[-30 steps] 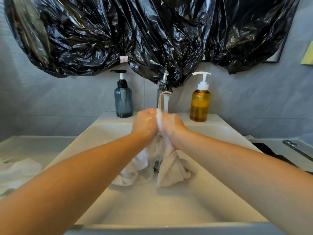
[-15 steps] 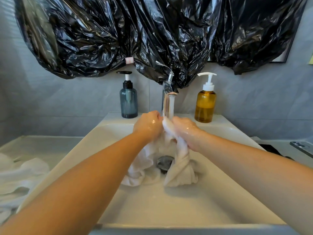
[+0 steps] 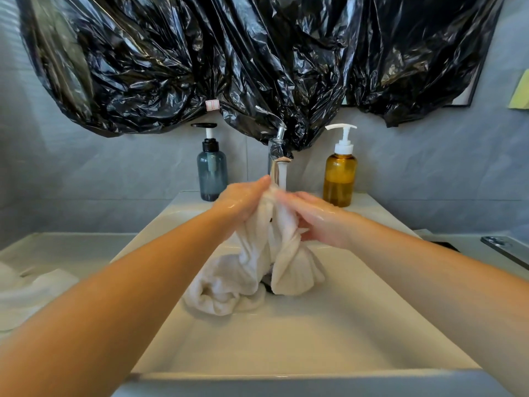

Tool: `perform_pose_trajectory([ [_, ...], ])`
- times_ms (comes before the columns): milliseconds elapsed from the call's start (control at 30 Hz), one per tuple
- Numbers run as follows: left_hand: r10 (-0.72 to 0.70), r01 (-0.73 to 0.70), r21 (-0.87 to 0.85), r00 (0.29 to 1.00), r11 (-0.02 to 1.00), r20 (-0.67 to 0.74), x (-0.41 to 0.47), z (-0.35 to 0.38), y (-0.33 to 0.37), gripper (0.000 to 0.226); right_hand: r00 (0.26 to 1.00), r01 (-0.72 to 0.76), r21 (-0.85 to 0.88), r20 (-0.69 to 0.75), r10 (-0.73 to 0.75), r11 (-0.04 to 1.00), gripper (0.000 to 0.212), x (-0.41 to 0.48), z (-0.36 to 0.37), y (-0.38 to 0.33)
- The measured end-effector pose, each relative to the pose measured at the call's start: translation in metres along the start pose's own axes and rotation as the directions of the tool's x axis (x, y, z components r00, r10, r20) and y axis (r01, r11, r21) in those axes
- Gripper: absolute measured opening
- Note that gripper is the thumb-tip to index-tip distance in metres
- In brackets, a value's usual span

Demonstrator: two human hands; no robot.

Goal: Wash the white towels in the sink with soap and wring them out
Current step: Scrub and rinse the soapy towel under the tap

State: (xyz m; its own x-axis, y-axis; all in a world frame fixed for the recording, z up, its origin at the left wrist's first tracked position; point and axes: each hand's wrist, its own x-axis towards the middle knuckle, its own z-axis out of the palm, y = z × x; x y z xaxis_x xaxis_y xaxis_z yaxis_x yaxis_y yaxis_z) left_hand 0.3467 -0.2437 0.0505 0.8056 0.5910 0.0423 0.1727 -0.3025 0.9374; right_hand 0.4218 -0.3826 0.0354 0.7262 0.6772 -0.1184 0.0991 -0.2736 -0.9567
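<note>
Grey-tiled washroom, white sink [image 3: 286,342], left hand [image 3: 243,202] and right hand [image 3: 318,222] grip wet towel [image 3: 257,255], tap [image 3: 280,135] running

towel [image 3: 252,267] in sink [image 3: 315,339] — under tap [image 3: 279,156] | left bottle [image 3: 212,173], right bottle [image 3: 340,179] flank tap | other towels [image 3: 37,287] left

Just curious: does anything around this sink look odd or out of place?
Yes. Crinkled black plastic drapes the wall above the sink, and one fold hangs over the top of the running faucet. That looks makeshift. The white towel gripped by the left hand and right hand looks normal.
</note>
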Motion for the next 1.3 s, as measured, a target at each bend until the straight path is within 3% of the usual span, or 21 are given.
perform_pose_trajectory([
  [67,0.061,-0.061,-0.027,0.998,0.998,0.011,0.004,-0.007,0.003,0.045,0.995,0.042,-0.092,0.099,-0.033,0.995,0.072,-0.003,0.001,0.006],
  [133,0.086,-0.085,-0.03,0.996,0.996,0.038,0.004,-0.015,0.008,0.048,0.998,0.049,-0.1,0.046,-0.045,0.994,0.074,-0.004,0.0,0.007],
  [233,0.127,-0.136,0.152,0.99,0.979,0.069,0.007,-0.031,0.005,0.049,0.998,0.055,0.009,-0.034,-0.054,0.998,0.037,-0.008,-0.021,-0.005],
  [300,0.144,-0.169,0.28,0.984,0.945,0.106,0.007,-0.037,0.003,0.051,0.989,0.046,-0.047,-0.138,-0.052,0.998,0.01,-0.01,-0.034,-0.01],
  [433,0.195,-0.222,0.277,0.973,0.935,0.122,0.006,-0.026,0.001,0.04,0.964,-0.048,-0.239,-0.266,-0.018,0.97,0.016,-0.012,-0.019,-0.008],
  [467,0.214,-0.235,0.284,0.971,0.929,0.106,0.006,-0.018,-0.002,0.036,0.951,-0.049,-0.204,-0.309,-0.017,0.978,0.019,-0.007,-0.013,-0.004],
  [533,0.265,-0.263,0.275,0.964,0.925,0.031,0.004,0.002,-0.008,0.037,0.933,-0.034,0.041,-0.357,0.047,0.999,0.021,-0.002,0.003,-0.001],
  [633,0.321,-0.314,0.109,0.946,0.943,-0.048,-0.009,0.033,-0.008,0.04,0.933,0.006,0.298,-0.345,0.101,0.955,0.026,0.004,0.022,-0.004],
  [733,0.294,-0.296,-0.019,0.953,0.955,-0.071,-0.015,0.048,0.0,0.043,0.915,0.085,0.277,-0.401,0.035,0.957,0.033,0.031,0.023,0.003],
  [800,0.237,-0.244,-0.049,0.965,0.969,-0.115,-0.011,0.046,0.004,0.04,0.93,0.053,0.345,-0.359,0.079,0.937,0.032,0.066,0.015,0.023],
  [867,0.184,-0.19,-0.021,0.969,0.981,-0.162,-0.003,0.043,0.006,0.038,0.955,0.061,0.372,-0.293,0.055,0.926,0.026,0.051,0.021,0.019],
  [933,0.119,-0.121,0.0,0.973,0.993,-0.199,0.005,0.039,0.005,0.04,0.951,0.021,0.274,-0.303,0.065,0.962,0.022,0.02,0.032,0.001],
  [1067,0.102,-0.075,0.134,0.973,0.988,-0.207,0.012,0.028,-0.013,0.046,0.978,0.007,0.382,-0.196,0.073,0.924,0.025,0.014,0.027,0.003],
  [1133,0.142,-0.115,0.15,0.973,0.982,-0.184,0.01,0.026,-0.021,0.049,0.963,0.035,0.372,-0.261,0.069,0.928,0.03,0.018,0.03,0.002],
  [1233,0.21,-0.205,0.051,0.97,0.977,-0.125,-0.005,0.034,-0.016,0.047,0.891,0.071,0.342,-0.444,0.094,0.937,0.022,0.019,0.029,-0.007],
  [1300,0.243,-0.243,0.004,0.967,0.97,-0.076,-0.017,0.042,-0.012,0.042,0.864,0.089,0.338,-0.494,0.096,0.937,0.023,0.024,0.026,-0.011],
])
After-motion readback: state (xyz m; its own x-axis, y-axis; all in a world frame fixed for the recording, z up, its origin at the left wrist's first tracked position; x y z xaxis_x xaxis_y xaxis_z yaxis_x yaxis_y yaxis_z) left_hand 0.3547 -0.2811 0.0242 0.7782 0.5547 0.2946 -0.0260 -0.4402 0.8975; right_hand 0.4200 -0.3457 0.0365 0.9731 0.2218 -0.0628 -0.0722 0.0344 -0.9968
